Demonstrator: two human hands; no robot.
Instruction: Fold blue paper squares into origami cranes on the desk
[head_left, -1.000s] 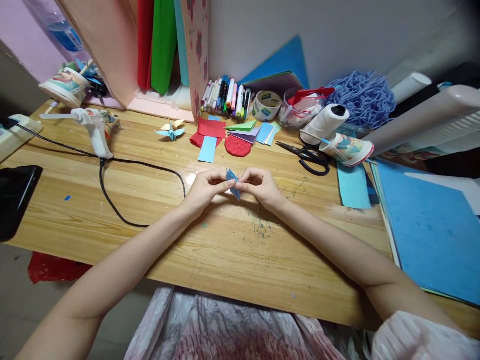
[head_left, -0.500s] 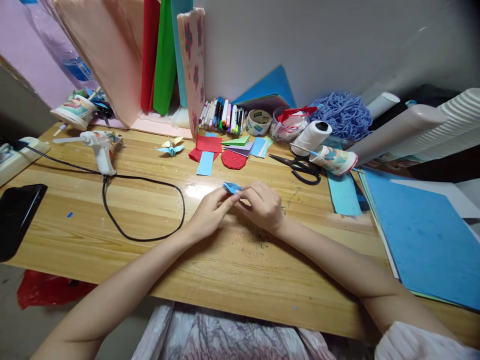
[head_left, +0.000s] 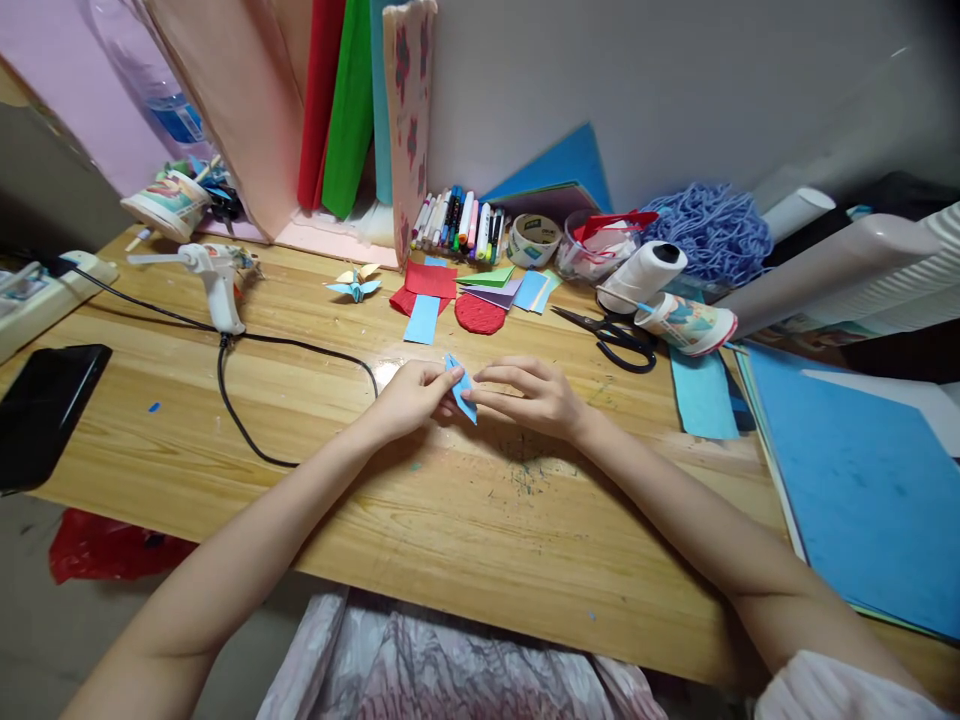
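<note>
A small piece of folded blue paper (head_left: 464, 393) is pinched between the thumb and fingers of my left hand (head_left: 411, 397), above the wooden table. It is a narrow, pointed shape, standing tilted. My right hand (head_left: 534, 396) is just to its right, fingers stretched and apart, one fingertip touching the paper's right edge. Beyond my hands lie red paper pieces (head_left: 435, 281) with a light blue strip (head_left: 422, 320) on them, a round red piece (head_left: 480, 313) and several small coloured sheets (head_left: 491, 291). A small folded paper crane (head_left: 355, 284) sits to their left.
At left are a white glue gun (head_left: 217, 290) with a looping black cord, and a black phone (head_left: 51, 415). Black-handled scissors (head_left: 616, 343), a paper cup (head_left: 686, 323) and a thread spool (head_left: 643, 277) are at right. Large blue sheets (head_left: 877, 490) cover the right side; markers (head_left: 461, 225) stand behind.
The folded blue paper has turned from lying sideways to a steeper tilt. My right hand has loosened its pinch and its fingers have spread. The view has shifted slightly.
</note>
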